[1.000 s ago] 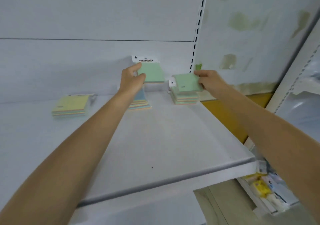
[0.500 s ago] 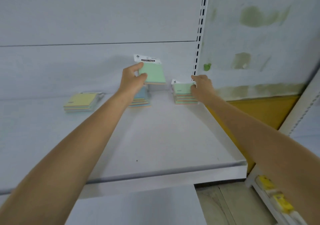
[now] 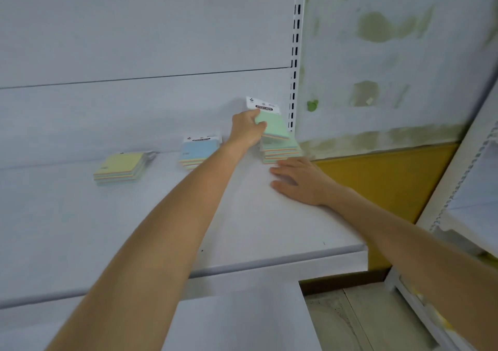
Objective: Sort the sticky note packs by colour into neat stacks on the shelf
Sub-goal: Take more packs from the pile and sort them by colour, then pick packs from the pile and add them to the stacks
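Note:
My left hand (image 3: 247, 130) grips a green sticky note pack (image 3: 270, 122) with a white header card, held tilted just above the green stack (image 3: 280, 151) at the back right of the white shelf (image 3: 134, 229). Palm down on the shelf, my right hand (image 3: 299, 179) lies flat with fingers spread, just in front of that green stack and holding nothing. A blue-topped stack (image 3: 198, 151) sits to the left of my left forearm. Further left lies a yellow-topped stack (image 3: 121, 166).
A slotted white upright (image 3: 295, 54) runs down the back panel right beside the green stack. The shelf's front edge (image 3: 269, 263) ends at the right above a yellow wall panel (image 3: 388, 178). Another white shelving unit (image 3: 463, 188) stands at the far right.
My left hand carried the green pack rightward from above the blue stack to over the green stack. My right hand let go of the green stack and dropped flat onto the shelf.

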A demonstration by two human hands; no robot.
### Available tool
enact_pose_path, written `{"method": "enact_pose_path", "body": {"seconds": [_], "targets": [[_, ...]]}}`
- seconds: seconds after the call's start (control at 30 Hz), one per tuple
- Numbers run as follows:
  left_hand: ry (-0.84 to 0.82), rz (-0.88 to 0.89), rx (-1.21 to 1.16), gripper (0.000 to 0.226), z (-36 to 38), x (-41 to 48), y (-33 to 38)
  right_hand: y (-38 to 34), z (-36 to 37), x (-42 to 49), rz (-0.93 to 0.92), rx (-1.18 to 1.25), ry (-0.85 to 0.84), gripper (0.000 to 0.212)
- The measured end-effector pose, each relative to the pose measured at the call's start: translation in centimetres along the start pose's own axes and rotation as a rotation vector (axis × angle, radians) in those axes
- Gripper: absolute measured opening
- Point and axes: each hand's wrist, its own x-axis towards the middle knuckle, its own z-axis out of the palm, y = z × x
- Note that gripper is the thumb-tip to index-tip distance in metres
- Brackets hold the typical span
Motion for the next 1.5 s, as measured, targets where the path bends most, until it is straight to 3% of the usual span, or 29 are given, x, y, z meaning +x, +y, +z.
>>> {"method": "enact_pose_path", "body": {"seconds": [0.13, 0.37, 0.53, 0.7, 0.8, 1.03, 1.23, 1.5], "targets": [[-0.094, -0.019, 0.31, 0.043, 1.3, 0.6, -0.4, -0.1, -0.1, -0.1, -0.002, 0.023, -0.026, 0.05], [-0.207, 0.003, 0.573, 0.03, 2.3, 0.6, -1.6, -0.1, -0.2, -0.2, -0.027, 0.022, -0.022, 0.049], [-0.127, 0.159, 0.835, 0.045, 1.0, -0.7, -1.0, 0.0, -0.2, 0.0, -0.046, -0.006, -0.049, 0.05], [-0.041, 0.348, 1.199, 0.046, -3.3, -1.8, -1.5, -0.3, -0.8, 0.5, -0.048, -0.096, -0.068, 0.045], [-0.034, 0.372, 1.309, 0.046, -6.8, -2.4, -1.9, -2.4, -1.9, 1.5, -0.102, -0.2, -0.042, 0.043], [-0.008, 0.323, 1.448, 0.044, -18.7, -6.1, -3.4, -15.6, -0.6, 5.1, -0.39, -0.24, 0.077, 0.041], [0.028, 0.198, 1.565, 0.045, -32.7, -12.3, -7.0, -30.2, 3.5, 5.6, -0.561, -0.213, 0.068, 0.042], [0.247, -0.045, 1.429, 0.043, -48.8, -23.0, -14.9, -47.5, 9.7, 6.9, -0.722, -0.158, -0.008, 0.044]]}}
